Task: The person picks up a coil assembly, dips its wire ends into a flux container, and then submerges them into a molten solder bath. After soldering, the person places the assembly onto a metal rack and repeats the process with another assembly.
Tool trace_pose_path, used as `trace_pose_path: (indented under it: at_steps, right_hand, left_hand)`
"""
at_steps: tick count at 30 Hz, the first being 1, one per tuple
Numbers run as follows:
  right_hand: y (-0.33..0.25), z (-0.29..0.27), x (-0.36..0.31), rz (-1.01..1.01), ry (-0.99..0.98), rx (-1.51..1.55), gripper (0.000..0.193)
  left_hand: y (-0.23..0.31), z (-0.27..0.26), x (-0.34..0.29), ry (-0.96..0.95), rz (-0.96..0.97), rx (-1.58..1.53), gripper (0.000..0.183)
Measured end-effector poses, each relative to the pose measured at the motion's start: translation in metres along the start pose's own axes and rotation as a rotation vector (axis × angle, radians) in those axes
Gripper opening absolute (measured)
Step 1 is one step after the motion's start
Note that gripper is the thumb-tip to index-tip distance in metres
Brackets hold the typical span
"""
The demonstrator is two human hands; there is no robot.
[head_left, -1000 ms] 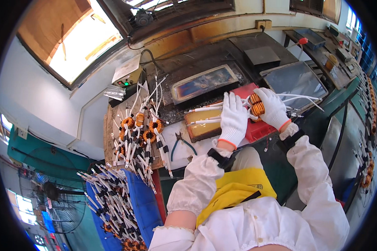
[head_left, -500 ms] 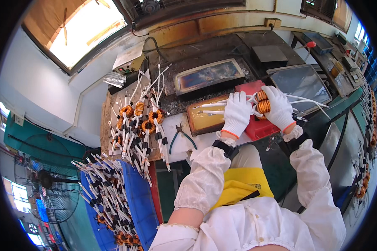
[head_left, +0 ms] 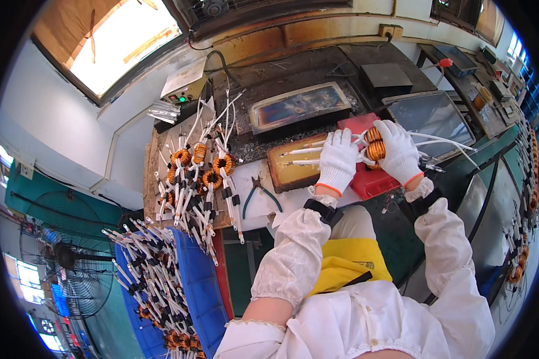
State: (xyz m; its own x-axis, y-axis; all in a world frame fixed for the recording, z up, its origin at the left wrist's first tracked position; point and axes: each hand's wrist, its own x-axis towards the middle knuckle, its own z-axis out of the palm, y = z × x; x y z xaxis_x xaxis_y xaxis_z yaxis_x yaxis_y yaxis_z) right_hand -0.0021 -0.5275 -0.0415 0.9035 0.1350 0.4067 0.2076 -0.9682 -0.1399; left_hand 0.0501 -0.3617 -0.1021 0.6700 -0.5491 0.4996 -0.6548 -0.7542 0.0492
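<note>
Both of my hands wear white knit gloves. My right hand (head_left: 397,151) is closed round a pair of copper-wound toroid coils (head_left: 374,145). Just to its left, my left hand (head_left: 337,158) grips the coils' white leads (head_left: 305,162), whose metal ends stick out to the left. These ends are over a shallow tray of amber material (head_left: 294,179). Other white leads run out to the right past my right hand. Beneath the hands lies a red plastic box (head_left: 370,183), partly covered by them.
Green-handled pliers (head_left: 260,195) lie on the bench, left of the amber tray. Beyond is a rectangular metal-topped pot (head_left: 299,109). Several finished-looking coils with leads (head_left: 203,173) are heaped at left. A blue bin (head_left: 199,281) full of similar coils stands below; a fan (head_left: 72,257) is farther left.
Hands and coils stay almost in place. The lead ends have shifted very slightly over the amber tray. A green light now shows on the control box at the back left.
</note>
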Motion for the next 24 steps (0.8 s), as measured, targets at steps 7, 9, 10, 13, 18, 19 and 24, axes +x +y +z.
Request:
trace_pose_path:
  at_steps: [7, 9, 10, 13, 18, 19, 24]
  right_hand:
    - [-0.001, -0.001, -0.001, -0.011, 0.024, -0.018, 0.074]
    - [-0.002, -0.003, 0.000, -0.003, 0.025, -0.032, 0.070]
    - [-0.003, -0.001, 0.001, -0.005, 0.024, -0.028, 0.070]
    - [-0.004, 0.001, 0.003, -0.030, 0.055, -0.041, 0.066]
    - [-0.004, -0.002, 0.004, -0.042, 0.051, -0.072, 0.064]
    - [-0.005, -0.002, 0.005, -0.043, 0.051, -0.071, 0.064]
    - [-0.008, -0.003, 0.006, -0.059, 0.077, -0.064, 0.061]
  left_hand:
    - [0.000, -0.006, 0.003, -0.036, 0.001, -0.029, 0.020]
    - [0.000, -0.007, 0.003, -0.037, 0.008, -0.033, 0.020]
    - [-0.002, -0.005, 0.002, -0.029, 0.009, -0.038, 0.020]
    - [-0.005, -0.002, 0.000, -0.018, 0.005, -0.052, 0.020]
    - [-0.004, 0.001, -0.001, 0.017, 0.003, -0.101, 0.021]
    - [-0.005, 0.002, -0.002, 0.037, 0.004, -0.102, 0.022]
    - [-0.008, 0.008, -0.004, 0.101, 0.019, -0.106, 0.022]
